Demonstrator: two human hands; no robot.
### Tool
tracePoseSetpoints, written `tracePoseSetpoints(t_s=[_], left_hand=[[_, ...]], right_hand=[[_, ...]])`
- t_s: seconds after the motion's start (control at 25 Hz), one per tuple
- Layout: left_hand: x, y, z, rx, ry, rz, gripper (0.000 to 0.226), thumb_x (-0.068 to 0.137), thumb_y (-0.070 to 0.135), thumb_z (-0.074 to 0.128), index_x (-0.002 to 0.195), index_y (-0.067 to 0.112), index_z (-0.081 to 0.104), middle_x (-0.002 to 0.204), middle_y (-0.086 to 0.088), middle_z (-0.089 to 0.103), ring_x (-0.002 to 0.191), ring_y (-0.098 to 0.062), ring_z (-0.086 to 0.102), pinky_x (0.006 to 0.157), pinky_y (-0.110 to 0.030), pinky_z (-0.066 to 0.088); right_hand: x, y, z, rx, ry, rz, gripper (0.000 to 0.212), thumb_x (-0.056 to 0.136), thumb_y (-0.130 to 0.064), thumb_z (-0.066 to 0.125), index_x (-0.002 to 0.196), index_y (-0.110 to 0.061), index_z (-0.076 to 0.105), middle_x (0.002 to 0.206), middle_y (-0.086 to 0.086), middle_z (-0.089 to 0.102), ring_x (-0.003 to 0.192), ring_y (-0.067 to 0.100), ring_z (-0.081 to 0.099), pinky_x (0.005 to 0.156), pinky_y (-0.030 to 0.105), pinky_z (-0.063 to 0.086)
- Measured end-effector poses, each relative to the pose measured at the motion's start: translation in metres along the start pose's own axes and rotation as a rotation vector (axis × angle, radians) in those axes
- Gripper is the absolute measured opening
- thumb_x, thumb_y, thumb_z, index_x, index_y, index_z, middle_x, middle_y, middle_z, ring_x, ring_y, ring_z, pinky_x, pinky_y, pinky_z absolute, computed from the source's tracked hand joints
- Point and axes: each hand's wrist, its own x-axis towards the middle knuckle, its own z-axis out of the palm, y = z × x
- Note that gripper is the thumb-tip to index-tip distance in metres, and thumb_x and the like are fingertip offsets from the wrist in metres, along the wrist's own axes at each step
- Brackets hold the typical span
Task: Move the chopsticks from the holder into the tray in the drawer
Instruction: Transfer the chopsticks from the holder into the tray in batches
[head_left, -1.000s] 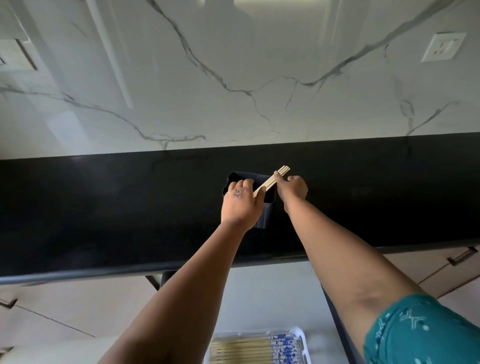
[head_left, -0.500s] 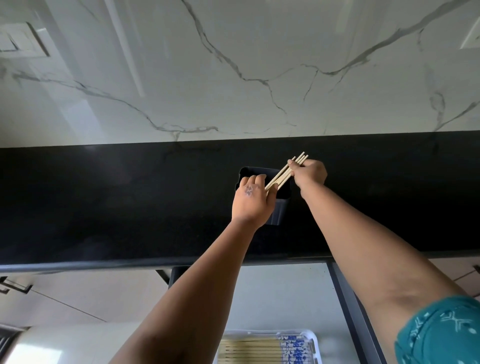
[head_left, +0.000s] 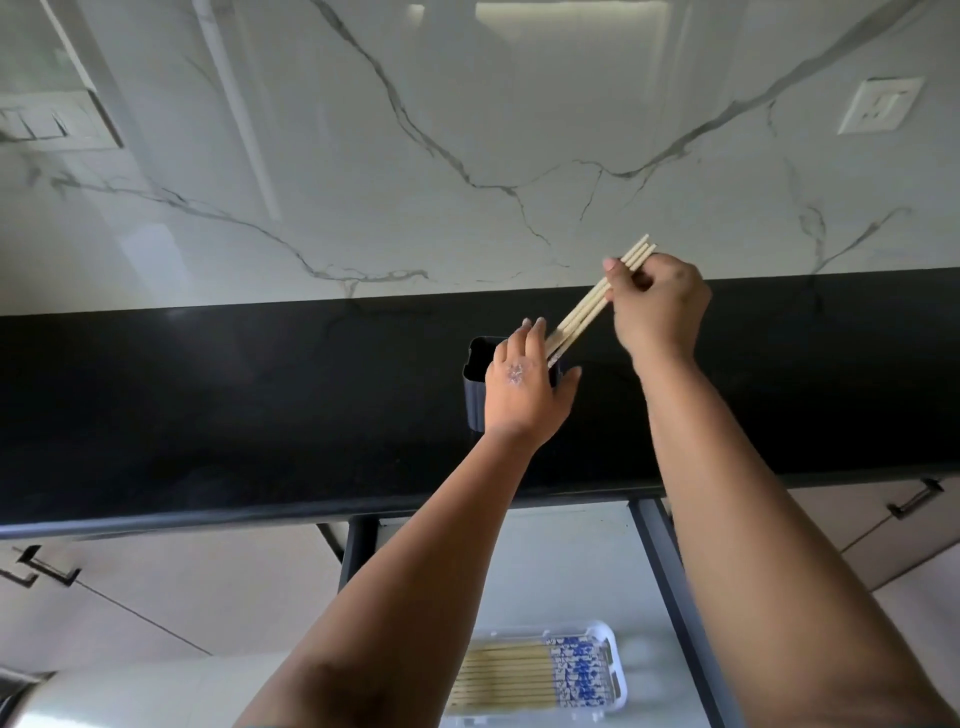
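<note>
- Bench (head_left: 208, 395): black, holder (head_left: 475, 384) standing on it; nothing else nearby.
- Drawer (head_left: 576, 566) open below; tray (head_left: 615, 670) inside already holds chopsticks laid flat.
- Left hand (head_left: 524, 389) wraps the holder, steadying it.
- Right hand (head_left: 657, 306) fingers pinch a bundle (head_left: 597, 296) near its top, lower ends at the holder's mouth.
- Sticks likely light, stiff, smooth; could fan out or slip. Left arm crosses the path to the tray.

Counts: 1 dark ribbed plastic holder (head_left: 475, 387); 1 clear plastic tray (head_left: 618, 670); about 4 pale wooden chopsticks (head_left: 587, 309) in hand; roughly 10 blue-patterned chopsticks (head_left: 519, 680) in tray, exact number unclear; 2 bare hands.
</note>
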Motion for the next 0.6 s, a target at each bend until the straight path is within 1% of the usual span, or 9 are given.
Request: tracePoseSetpoints(t_s=[0.04, 0.08, 0.12, 0.2, 0.28, 0.36, 0.4, 0.52, 0.6], left_hand=[[-0.006, 0.013, -0.006, -0.104, 0.027, 0.001, 0.062, 0.089, 0.039, 0.056, 0.14, 0.01, 0.036, 0.139, -0.01, 0.048, 0.127, -0.024, 0.043, 0.105, -0.037, 0.037], [-0.012, 0.025, -0.012, -0.242, 0.068, -0.027, 0.054, 0.09, 0.035, 0.055, 0.137, 0.013, 0.039, 0.132, -0.006, 0.054, 0.121, -0.019, 0.048, 0.099, -0.035, 0.041], [-0.018, 0.036, -0.019, -0.387, 0.118, -0.099, 0.041, 0.091, 0.034, 0.053, 0.129, 0.019, 0.045, 0.117, 0.002, 0.061, 0.109, -0.012, 0.055, 0.088, -0.033, 0.046], [-0.03, 0.05, -0.035, -0.588, 0.152, -0.284, 0.018, 0.089, 0.043, 0.047, 0.103, 0.032, 0.05, 0.089, 0.016, 0.061, 0.085, -0.002, 0.058, 0.069, -0.029, 0.044], [-0.044, 0.052, -0.048, -0.708, 0.117, -0.369, 0.019, 0.086, 0.051, 0.042, 0.095, 0.038, 0.052, 0.082, 0.017, 0.064, 0.081, -0.002, 0.061, 0.066, -0.029, 0.05], [-0.058, 0.047, -0.055, -0.809, 0.108, -0.398, 0.017, 0.089, 0.042, 0.047, 0.1, 0.034, 0.058, 0.083, 0.015, 0.067, 0.081, -0.004, 0.064, 0.069, -0.028, 0.054], [-0.063, 0.043, -0.056, -0.86, 0.119, -0.432, 0.012, 0.09, 0.033, 0.05, 0.098, 0.031, 0.06, 0.082, 0.013, 0.067, 0.078, -0.005, 0.065, 0.067, -0.027, 0.054], [-0.077, 0.026, -0.058, -1.043, 0.184, -0.667, 0.005, 0.091, 0.019, 0.057, 0.09, 0.021, 0.061, 0.079, 0.003, 0.068, 0.071, -0.009, 0.064, 0.066, -0.029, 0.053], [-0.09, 0.015, -0.059, -1.205, 0.209, -0.826, 0.004, 0.091, 0.019, 0.059, 0.089, 0.017, 0.061, 0.079, -0.002, 0.069, 0.074, -0.015, 0.066, 0.071, -0.033, 0.055]], right_hand=[[-0.017, -0.015, -0.007, -0.011, -0.001, -0.075, 0.027, 0.086, -0.032, 0.066, 0.074, -0.008, 0.069, 0.065, 0.0, 0.066, 0.056, 0.01, 0.059, 0.051, 0.009, 0.039], [-0.035, -0.027, -0.011, -0.011, -0.008, -0.142, 0.028, 0.086, -0.032, 0.066, 0.072, -0.008, 0.068, 0.064, 0.0, 0.065, 0.055, 0.01, 0.058, 0.05, 0.009, 0.038], [-0.052, -0.038, -0.013, -0.007, -0.021, -0.198, 0.029, 0.086, -0.031, 0.067, 0.071, -0.007, 0.067, 0.063, 0.0, 0.064, 0.054, 0.011, 0.057, 0.05, 0.011, 0.038], [-0.082, -0.053, -0.018, -0.006, -0.048, -0.285, 0.028, 0.086, -0.029, 0.067, 0.072, -0.005, 0.067, 0.065, 0.002, 0.064, 0.057, 0.012, 0.057, 0.053, 0.012, 0.038], [-0.102, -0.058, -0.023, 0.01, -0.114, -0.326, 0.021, 0.087, -0.026, 0.068, 0.081, -0.006, 0.071, 0.073, 0.002, 0.067, 0.065, 0.011, 0.059, 0.06, 0.011, 0.042], [-0.111, -0.057, -0.026, 0.045, -0.265, -0.278, 0.015, 0.088, -0.021, 0.066, 0.097, -0.01, 0.072, 0.088, 0.002, 0.072, 0.077, 0.011, 0.064, 0.07, 0.017, 0.051], [-0.116, -0.055, -0.026, 0.07, -0.364, -0.195, 0.019, 0.09, -0.017, 0.063, 0.106, -0.015, 0.07, 0.098, 0.0, 0.072, 0.085, 0.009, 0.064, 0.075, 0.019, 0.052], [-0.138, -0.039, -0.029, 0.147, -0.557, 0.064, 0.038, 0.093, -0.004, 0.047, 0.124, -0.021, 0.061, 0.121, -0.001, 0.064, 0.101, 0.006, 0.058, 0.084, 0.017, 0.044], [-0.162, -0.021, -0.032, 0.006, -0.588, 0.008, 0.042, 0.091, -0.003, 0.047, 0.13, -0.017, 0.056, 0.128, 0.005, 0.058, 0.109, 0.013, 0.055, 0.088, 0.021, 0.042]])
